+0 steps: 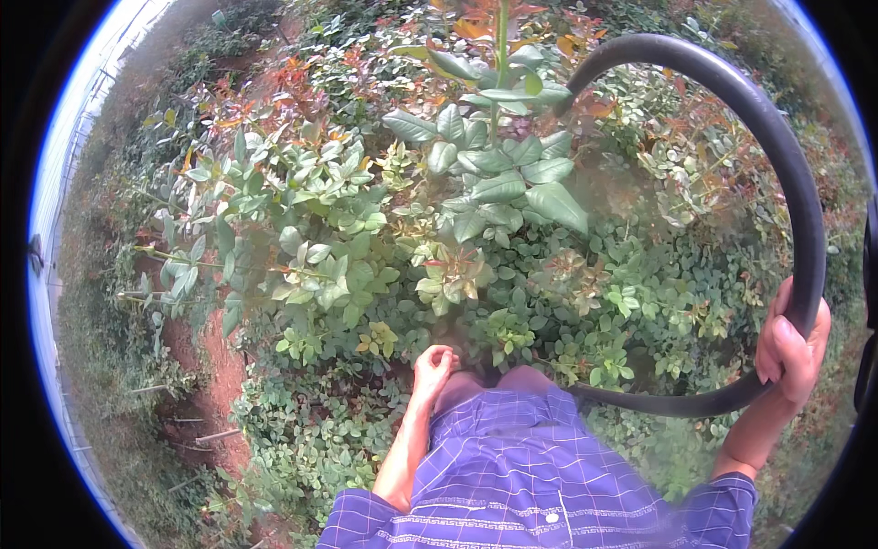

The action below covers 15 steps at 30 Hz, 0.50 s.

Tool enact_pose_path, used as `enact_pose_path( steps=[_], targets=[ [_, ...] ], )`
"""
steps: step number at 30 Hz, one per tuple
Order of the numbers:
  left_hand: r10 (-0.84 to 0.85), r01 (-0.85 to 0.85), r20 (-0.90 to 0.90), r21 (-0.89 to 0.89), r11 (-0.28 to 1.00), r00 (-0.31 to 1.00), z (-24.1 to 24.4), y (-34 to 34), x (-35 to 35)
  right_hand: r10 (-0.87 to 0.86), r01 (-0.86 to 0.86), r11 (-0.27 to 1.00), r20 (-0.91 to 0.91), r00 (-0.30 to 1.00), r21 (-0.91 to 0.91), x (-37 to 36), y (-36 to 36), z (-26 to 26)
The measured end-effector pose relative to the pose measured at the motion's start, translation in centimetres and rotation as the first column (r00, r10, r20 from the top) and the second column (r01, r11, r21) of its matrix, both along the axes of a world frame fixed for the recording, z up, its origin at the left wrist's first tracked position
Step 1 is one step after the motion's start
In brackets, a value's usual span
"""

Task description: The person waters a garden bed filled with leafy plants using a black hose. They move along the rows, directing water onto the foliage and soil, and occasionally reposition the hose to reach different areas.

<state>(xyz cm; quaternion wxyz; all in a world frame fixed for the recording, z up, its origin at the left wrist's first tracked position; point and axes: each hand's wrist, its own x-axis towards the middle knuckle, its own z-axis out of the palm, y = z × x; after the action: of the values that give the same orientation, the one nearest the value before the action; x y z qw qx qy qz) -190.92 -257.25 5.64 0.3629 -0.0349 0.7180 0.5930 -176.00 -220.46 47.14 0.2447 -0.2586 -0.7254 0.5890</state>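
Observation:
My right hand [794,346], at the far right, is wrapped around a thick black hose [806,206]. From the hand the hose arcs up and over to the upper middle, where its end is lost among leaves; its lower part curves back towards my right hip and passes out of sight there. My left hand [433,364] hangs in front of my left thigh with its fingers curled, and nothing shows in it. Before me a tall leafy stem [503,62], which looks like a rose, rises above the leafy bushes [322,226].
Dense bushes, some with reddish young shoots [302,79], surround me on all sides. Reddish bare soil [223,370] with cut stems or sticks [218,435] lies to the left. Pale greenhouse-like sheeting [51,206] curves along the left rim.

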Motion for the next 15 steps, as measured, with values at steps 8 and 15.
enact_pose_path(
  steps=[8,15],
  targets=[
    [0.204,-0.205,0.031,0.017,0.979,0.978,-2.2,-1.9,3.6,0.176,-0.18,0.983,-0.078,0.981,-0.044,-3.8,1.1,0.3],
    [0.279,-0.285,0.085,0.066,0.956,0.957,-3.8,-4.0,3.2,0.198,-0.2,0.98,-0.079,0.977,-0.011,-8.3,-2.7,0.9]
  ],
)
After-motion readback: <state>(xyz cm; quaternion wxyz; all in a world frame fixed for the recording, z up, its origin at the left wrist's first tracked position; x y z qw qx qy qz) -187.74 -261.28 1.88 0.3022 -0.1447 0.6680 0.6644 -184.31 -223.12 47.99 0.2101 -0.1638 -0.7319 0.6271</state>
